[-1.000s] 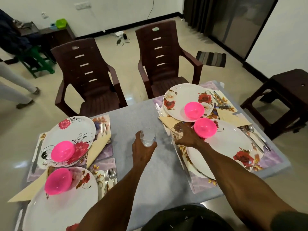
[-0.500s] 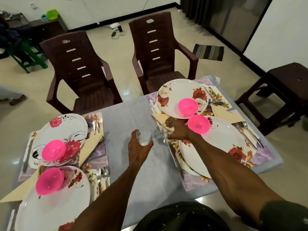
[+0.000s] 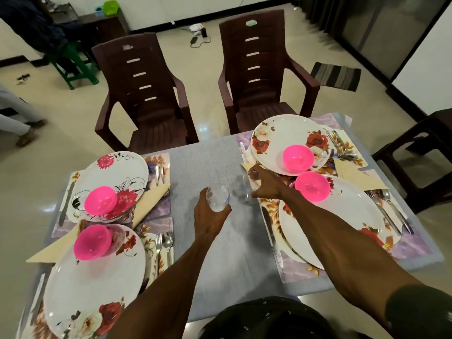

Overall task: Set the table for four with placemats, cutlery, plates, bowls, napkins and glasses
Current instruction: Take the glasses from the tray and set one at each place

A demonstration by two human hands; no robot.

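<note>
My right fingers (image 3: 254,172) pinch a clear glass (image 3: 249,189) beside the far-right plate (image 3: 288,140) | left fingers (image 3: 208,199) wrap a second glass (image 3: 218,197), mid-table (image 3: 203,165) left of that plate | I'd lower it upright, release late | glasses clear, smooth, probably slippery

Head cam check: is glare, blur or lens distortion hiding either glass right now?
Head view: wide-angle bending at the edges; soft glare patches on the floor, none on the glasses. Left hand grips a fairly sharp clear glass; the right hand holds a second glass, smeared and faint against the grey cloth.
</note>
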